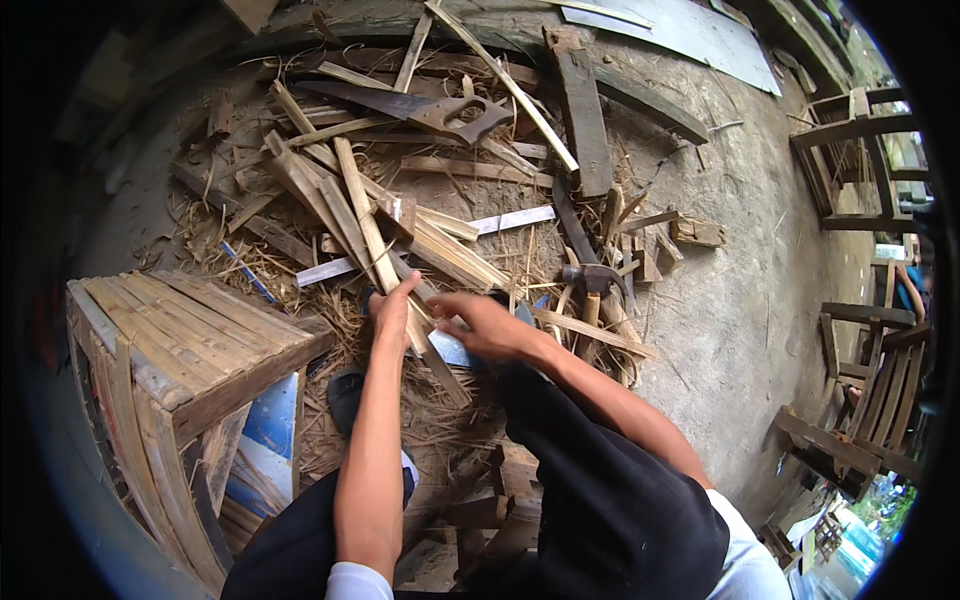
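Low in front of me, my left hand [393, 312] is closed around a long pale wooden strip [362, 215], its thumb lying along the wood. Darker strips [312, 190] run beside it and slant away to the far left. My right hand [482, 326] is just right of the strips' near end, fingers loosely apart, with nothing visible in them. Beyond the hands, a bundle of split strips [450, 252] lies over a flat silvery bar [512, 220]. A handsaw [462, 118] rests on the pile farther off. To the right lies a hammer [592, 278], partly among offcuts.
A slatted wooden stool or crate [190, 345] stands close on the left. Thick timber pieces [580, 120] and a pale flat sheet [690, 40] lie at the back. Wooden chair frames [860, 130] stand along the right. Shavings cover the concrete floor [725, 330] around the pile.
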`<state>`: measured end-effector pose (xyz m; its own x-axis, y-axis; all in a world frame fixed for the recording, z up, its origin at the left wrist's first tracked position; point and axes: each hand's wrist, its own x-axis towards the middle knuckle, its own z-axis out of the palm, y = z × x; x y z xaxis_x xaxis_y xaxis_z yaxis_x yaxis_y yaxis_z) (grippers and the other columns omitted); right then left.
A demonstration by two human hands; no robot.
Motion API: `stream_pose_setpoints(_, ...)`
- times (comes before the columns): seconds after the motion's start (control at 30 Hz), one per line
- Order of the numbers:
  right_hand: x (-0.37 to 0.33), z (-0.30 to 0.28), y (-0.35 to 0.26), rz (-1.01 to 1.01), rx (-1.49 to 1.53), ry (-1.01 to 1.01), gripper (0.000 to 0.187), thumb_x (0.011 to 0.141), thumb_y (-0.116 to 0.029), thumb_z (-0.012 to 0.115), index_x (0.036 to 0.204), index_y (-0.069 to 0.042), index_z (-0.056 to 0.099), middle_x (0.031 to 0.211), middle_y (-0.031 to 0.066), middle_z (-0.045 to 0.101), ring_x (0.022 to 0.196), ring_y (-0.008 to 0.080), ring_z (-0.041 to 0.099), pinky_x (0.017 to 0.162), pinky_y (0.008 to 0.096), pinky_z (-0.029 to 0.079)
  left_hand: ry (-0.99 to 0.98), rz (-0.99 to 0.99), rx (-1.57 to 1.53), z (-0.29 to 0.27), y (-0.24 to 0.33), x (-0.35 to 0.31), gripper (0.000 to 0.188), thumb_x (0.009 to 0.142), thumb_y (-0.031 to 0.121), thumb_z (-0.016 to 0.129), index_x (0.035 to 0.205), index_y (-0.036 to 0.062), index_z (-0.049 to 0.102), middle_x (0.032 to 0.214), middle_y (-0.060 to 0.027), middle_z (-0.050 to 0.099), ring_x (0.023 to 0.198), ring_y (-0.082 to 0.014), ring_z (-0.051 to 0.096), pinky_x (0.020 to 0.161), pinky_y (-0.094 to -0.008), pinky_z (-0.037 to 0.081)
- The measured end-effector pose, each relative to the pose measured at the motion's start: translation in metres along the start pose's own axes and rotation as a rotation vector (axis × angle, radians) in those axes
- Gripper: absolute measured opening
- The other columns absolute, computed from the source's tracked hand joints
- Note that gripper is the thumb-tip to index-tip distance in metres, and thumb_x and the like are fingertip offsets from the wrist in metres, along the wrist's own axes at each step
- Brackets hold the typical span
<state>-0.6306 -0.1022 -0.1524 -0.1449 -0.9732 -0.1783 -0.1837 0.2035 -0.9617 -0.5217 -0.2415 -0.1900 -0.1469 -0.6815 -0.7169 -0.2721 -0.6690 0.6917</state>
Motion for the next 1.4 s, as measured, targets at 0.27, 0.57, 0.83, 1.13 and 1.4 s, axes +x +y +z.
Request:
stream_pose_setpoints(0.27, -0.100, -0.084, 0.067, 0.636, -0.606, 0.666, 0.015, 0.087, -0.009, 0.056, 0.093, 0.004, 0.051, 0.087, 0.0236, 0.058, 0.073, 0.0378, 0.057, 0.064, 0.0480, 0.049, -0.073, 0.047, 0.140, -0.018, 0.008, -0.001, 0.064, 0.068, 0.019, 0.080, 0.117, -0.0087, 0.049, 0.113, -0.0230, 0.058, 0.101, -0.0282, 0.057, 0.089, -0.0365, 0.046)
stream_pose_setpoints(0.57, -0.043, -0.196, 0.128, 0.510, -0.603, 0.831, 0.052, 0.081, -0.019, 0.069, 0.120, 0.007, 0.046, 0.109, 0.0342, 0.057, 0.105, 0.0497, 0.054, 0.089, 0.0491, 0.045, 0.016, 0.263, 0.160, 0.003, 0.019, -0.038, 0.017, 0.073, 0.008, 0.068, 0.083, -0.0050, 0.063, 0.070, -0.0094, 0.064, 0.058, -0.0178, 0.061, 0.056, -0.0319, 0.049)
stream_pose_setpoints(0.83, -0.044, -0.192, 0.066, 0.047, -0.634, 0.977, 0.035, 0.087, -0.005, 0.059, 0.121, -0.003, 0.048, 0.101, 0.0180, 0.057, 0.089, 0.0286, 0.059, 0.078, 0.0406, 0.048, 0.039, 0.271, 0.413, 0.015, 0.118, -0.054, 0.025, 0.073, 0.014, 0.071, 0.086, -0.0067, 0.069, 0.073, -0.0117, 0.068, 0.064, -0.0169, 0.064, 0.062, -0.0303, 0.050)
stream_pose_setpoints(1.13, -0.022, -0.181, -0.105, -0.267, -0.465, 1.026, 0.019, 0.090, -0.009, 0.060, 0.107, -0.007, 0.051, 0.072, 0.0065, 0.056, 0.061, 0.0139, 0.053, 0.052, 0.0292, 0.043, 0.059, 0.518, 0.062, -0.031, 0.182, -0.115, 0.020, 0.076, 0.012, 0.070, 0.086, -0.0041, 0.062, 0.069, -0.0099, 0.063, 0.056, -0.0156, 0.063, 0.049, -0.0284, 0.052)
stream_pose_setpoints(1.4, -0.006, -0.115, -0.151, -0.210, -0.250, 0.755, 0.018, 0.085, -0.004, 0.060, 0.101, -0.003, 0.052, 0.073, 0.0083, 0.057, 0.063, 0.0146, 0.056, 0.053, 0.0296, 0.046, -0.041, 0.330, -0.044, 0.045, 0.168, -0.061, 0.042, 0.087, 0.032, 0.067, 0.104, -0.0052, 0.059, 0.087, -0.0136, 0.062, 0.073, -0.0219, 0.063, 0.070, -0.0342, 0.054)
